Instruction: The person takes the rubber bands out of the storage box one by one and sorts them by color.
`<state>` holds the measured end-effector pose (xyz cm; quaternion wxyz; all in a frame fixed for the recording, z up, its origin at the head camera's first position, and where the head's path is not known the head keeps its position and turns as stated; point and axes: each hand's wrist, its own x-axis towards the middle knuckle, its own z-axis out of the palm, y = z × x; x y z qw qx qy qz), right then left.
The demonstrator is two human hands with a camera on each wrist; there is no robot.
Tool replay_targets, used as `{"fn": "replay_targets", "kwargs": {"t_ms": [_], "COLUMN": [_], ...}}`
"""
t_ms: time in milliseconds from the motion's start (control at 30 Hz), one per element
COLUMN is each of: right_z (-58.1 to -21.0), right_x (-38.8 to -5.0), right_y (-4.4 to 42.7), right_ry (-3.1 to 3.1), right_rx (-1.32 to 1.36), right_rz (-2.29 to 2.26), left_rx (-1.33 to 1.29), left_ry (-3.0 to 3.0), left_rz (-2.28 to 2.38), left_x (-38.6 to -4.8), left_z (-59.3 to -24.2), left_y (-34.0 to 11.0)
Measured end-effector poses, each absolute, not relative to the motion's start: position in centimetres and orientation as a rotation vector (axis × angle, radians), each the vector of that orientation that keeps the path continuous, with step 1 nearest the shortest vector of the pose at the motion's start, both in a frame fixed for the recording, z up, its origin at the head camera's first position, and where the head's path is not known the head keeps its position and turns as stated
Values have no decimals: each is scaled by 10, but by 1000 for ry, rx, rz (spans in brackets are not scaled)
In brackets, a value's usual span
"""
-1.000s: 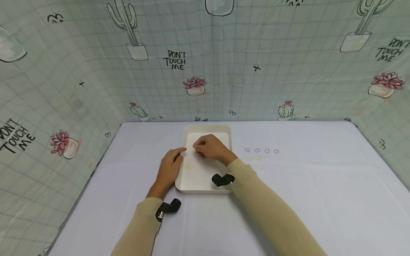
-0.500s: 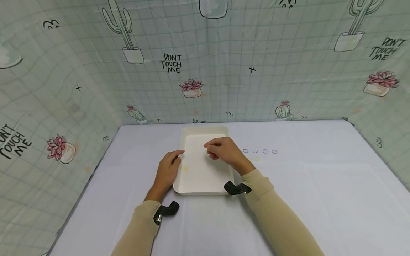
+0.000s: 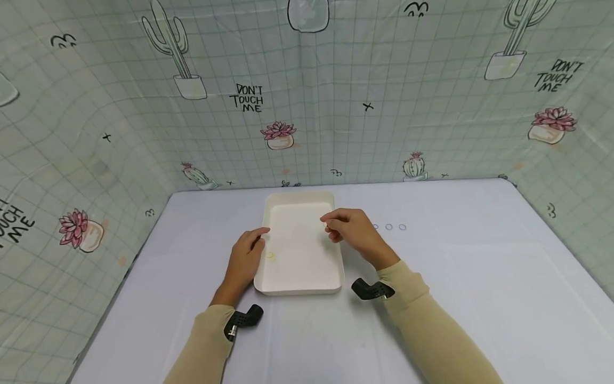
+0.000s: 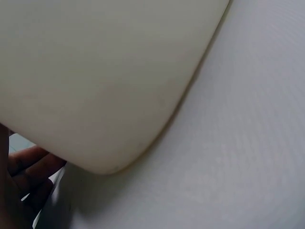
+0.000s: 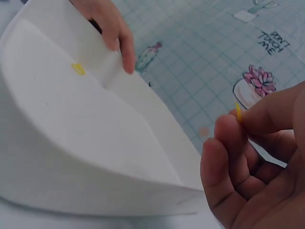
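In the head view my left hand [image 3: 244, 258] holds the left rim of the white tray [image 3: 299, 292]. Two of its fingertips [image 5: 127, 62] hang over the wall inside the tray in the right wrist view; other fingers [image 4: 35, 167] curl beside its outer side in the left wrist view. My right hand [image 3: 355, 234], raised over the tray's right rim, pinches a small yellow rubber band [image 5: 239, 112] between thumb and finger. Yellow banding [image 3: 271, 256] lies on the tray floor near the left wall; whether it is one band or two overlapping, I cannot tell.
Purple rubber bands [image 3: 389, 227] lie in a row on the white table [image 3: 455, 277], right of the tray, partly behind my right hand. A patterned cloth [image 3: 326, 90] hangs behind and along both sides. A black camera mount [image 3: 373, 289] sits on each wrist.
My right hand has moved right, from above the middle of the tray to its right rim, and now covers the yellow bands seen earlier on the table. My left hand stays on the rim.
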<state>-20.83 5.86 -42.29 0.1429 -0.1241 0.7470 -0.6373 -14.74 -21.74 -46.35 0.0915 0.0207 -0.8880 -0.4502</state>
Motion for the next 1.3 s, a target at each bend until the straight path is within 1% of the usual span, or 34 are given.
{"fn": "replay_targets", "kwargs": {"t_ms": [367,667,1033,1300], "right_z": [-430,-432,-444,-448], "right_x": [-204,-208,-213,-221], "right_y": [82,106,152,170], "right_ry": [2182,2225,2389,2458], "right_rx": [-260,-223,-138,-102], "right_rz": [-1848,-1831,-1706,-1591], "left_rx": [74,53,42,21], "left_ry": [-2648,-2637,-2637,-2629], "left_rz": [-1332,-1325,-1331,-1314], "left_x": [-147,-149,-147,-149], "left_z": [-463,-463,-470,-468], "left_y": [-219,-219,-217,-221]}}
